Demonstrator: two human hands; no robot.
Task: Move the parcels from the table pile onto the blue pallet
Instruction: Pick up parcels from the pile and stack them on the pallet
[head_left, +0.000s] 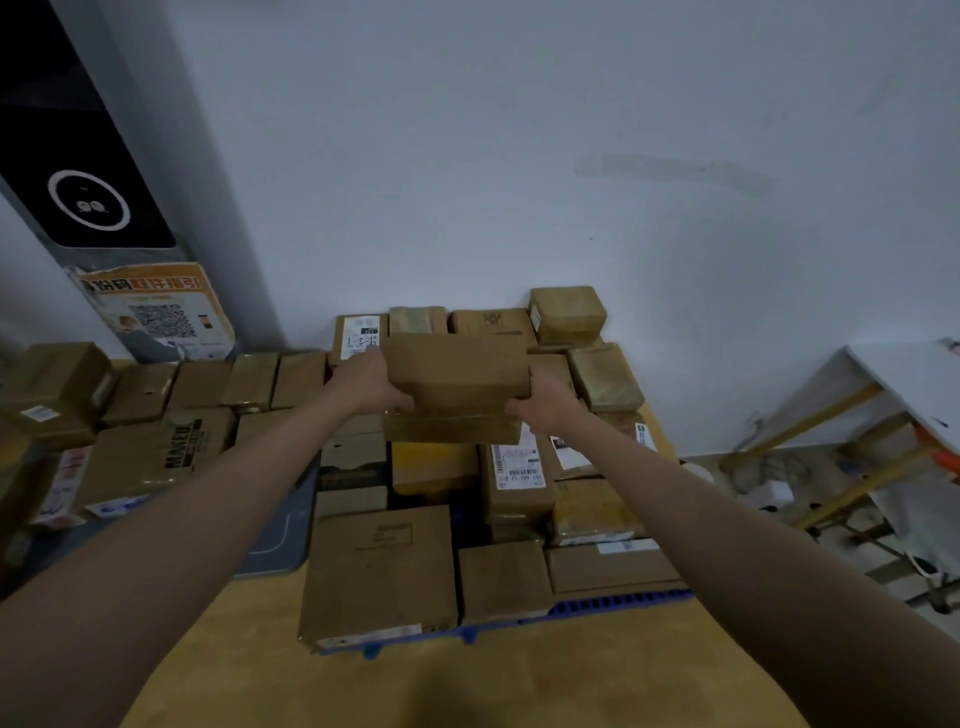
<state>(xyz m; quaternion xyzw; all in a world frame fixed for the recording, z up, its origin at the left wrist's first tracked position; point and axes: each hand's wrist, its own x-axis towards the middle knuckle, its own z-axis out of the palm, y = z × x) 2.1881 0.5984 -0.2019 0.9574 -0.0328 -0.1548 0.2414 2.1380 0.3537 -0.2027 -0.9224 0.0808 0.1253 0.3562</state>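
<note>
Item in hand: one plain brown parcel (457, 371), oblong, no label visible on its upper face. My left hand (371, 387) clasps its left end and my right hand (543, 402) its right end, fingers of both curled under and around the edges, so my grip is pinching the parcel from both sides. It sits level, over the far middle of the stack, resting on or just above another flat box (452, 428); I cannot tell which.

Destination: the blue pallet (618, 605). Only its near edge shows, a ribbed blue strip below the front row. The rest is covered by boxes stacked in several layers, back to the white wall (519, 156). By my reckoning the pallet is already well loaded, with the front row lower than the back.

Noted on the pallet: a large flat carton (382, 571) at the near left corner, overhanging the edge; a labelled box (517, 473) with barcode facing up; a small cube-like box (567, 314) on top at the far right.

Outstanding: a row of parcels (218, 384) to the left, along with a box printed in black lettering (171, 447), lies off the pallet. I take these to be the worktop pile, though the worktop itself is hidden beneath them. A fair number is left to move.

Status: task in progress, well advanced, not complete. Current parcel at placement stage, not yet released.
</note>
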